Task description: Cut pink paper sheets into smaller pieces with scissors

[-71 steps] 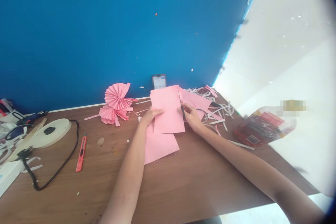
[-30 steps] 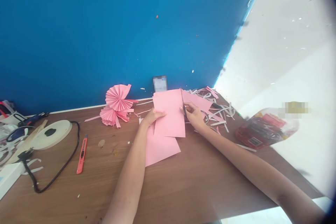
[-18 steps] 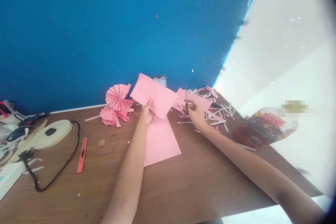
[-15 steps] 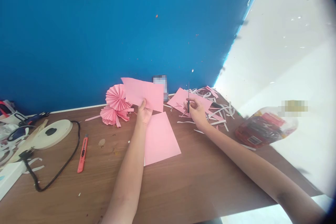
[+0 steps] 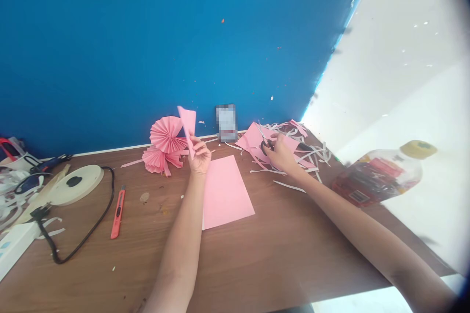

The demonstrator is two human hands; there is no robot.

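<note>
My left hand (image 5: pixel 200 155) is closed on a pink sheet of paper (image 5: pixel 188 124), held upright and seen almost edge-on above the table. To the right, my right hand (image 5: pixel 282 153) grips a pair of scissors (image 5: pixel 267 145) by dark handles, with the blades pointing up and away. Beneath and behind the scissors lie a pink paper piece (image 5: pixel 251 136) and many cut strips. A larger pink sheet (image 5: pixel 227 193) rests flat on the table between my arms. Two pleated pink paper rosettes (image 5: pixel 168 134) stand left of my left hand.
A red box cutter (image 5: pixel 118 212) lies on the brown table (image 5: pixel 275 259) at left, near a black cable (image 5: pixel 86 240) and a white tape roll (image 5: pixel 86 183). Pale strips (image 5: pixel 312 154) are heaped at the back right. A bottle with a yellow cap (image 5: pixel 382 173) stands at the right edge.
My left hand has turned the pink paper from facing me to nearly edge-on, uncovering the blurred card by the wall. The scissors in my right hand have tilted left.
</note>
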